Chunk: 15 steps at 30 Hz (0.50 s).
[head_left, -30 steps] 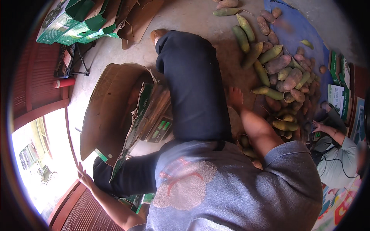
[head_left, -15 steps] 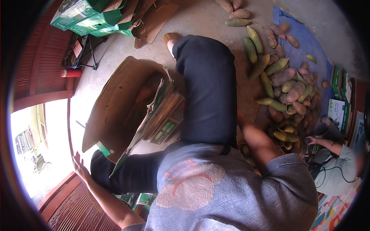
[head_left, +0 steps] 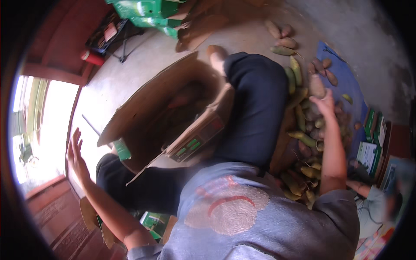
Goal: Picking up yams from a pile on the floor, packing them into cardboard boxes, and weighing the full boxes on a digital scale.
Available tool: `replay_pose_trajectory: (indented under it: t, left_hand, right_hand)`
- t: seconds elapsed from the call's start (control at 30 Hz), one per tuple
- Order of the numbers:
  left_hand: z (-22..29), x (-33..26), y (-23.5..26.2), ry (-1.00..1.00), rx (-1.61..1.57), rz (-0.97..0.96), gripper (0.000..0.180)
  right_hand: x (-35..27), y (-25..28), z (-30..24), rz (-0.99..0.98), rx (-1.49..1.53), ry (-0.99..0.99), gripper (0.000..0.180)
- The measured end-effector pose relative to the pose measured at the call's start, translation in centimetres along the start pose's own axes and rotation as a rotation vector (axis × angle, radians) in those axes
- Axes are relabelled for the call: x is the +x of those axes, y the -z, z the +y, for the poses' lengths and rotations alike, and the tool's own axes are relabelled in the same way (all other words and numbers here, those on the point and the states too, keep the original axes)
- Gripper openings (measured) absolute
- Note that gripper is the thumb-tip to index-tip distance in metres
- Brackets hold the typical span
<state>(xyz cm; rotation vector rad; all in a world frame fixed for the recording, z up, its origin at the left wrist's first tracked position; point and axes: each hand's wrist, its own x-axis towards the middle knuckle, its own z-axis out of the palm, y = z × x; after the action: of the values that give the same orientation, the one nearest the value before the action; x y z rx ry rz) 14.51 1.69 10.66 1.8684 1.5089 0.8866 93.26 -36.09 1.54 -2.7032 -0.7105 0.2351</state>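
Note:
My right hand (head_left: pixel 325 104) is closed around a large pinkish-brown sweet potato (head_left: pixel 317 86) above the pile on the right. Around it lie several brown tubers and long yellow-green ones (head_left: pixel 302 138), some on a blue sheet (head_left: pixel 346 82). My left hand (head_left: pixel 77 158) is raised at the far left with its fingers apart, holding nothing. Between my legs stands an open cardboard box (head_left: pixel 143 104); in its shadow a reddish tuber (head_left: pixel 184 99) shows dimly. Against the box's near right side is a scale (head_left: pixel 190 147) with lit green displays.
Green cartons (head_left: pixel 147 8) and flattened cardboard (head_left: pixel 201 30) lie at the top left, near a red cylinder (head_left: pixel 92 57) and a small stand. A co-worker (head_left: pixel 375 199) sits at the right, below more cartons (head_left: pixel 368 151). A bright doorway (head_left: pixel 47 130) opens at left.
My right hand has come out from beside my body, reached forward over the pile and taken hold of a sweet potato. My left hand has risen slightly. The view has turned.

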Motion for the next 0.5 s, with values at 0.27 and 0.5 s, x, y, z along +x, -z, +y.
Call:
replay_pose_trajectory:
  t: [0.27, 0.5]
  left_hand:
    - [4.0, 3.0, -4.0, -0.112, -0.213, -0.473, 0.053]
    - [1.2, 1.6, -3.6, -0.107, -0.263, -0.593, 0.049]
  right_hand:
    - [-5.6, 12.2, -28.8, -0.066, 0.196, 0.641, 0.074]
    - [-16.3, 2.8, -48.2, -0.626, -0.150, 1.395, 0.070]
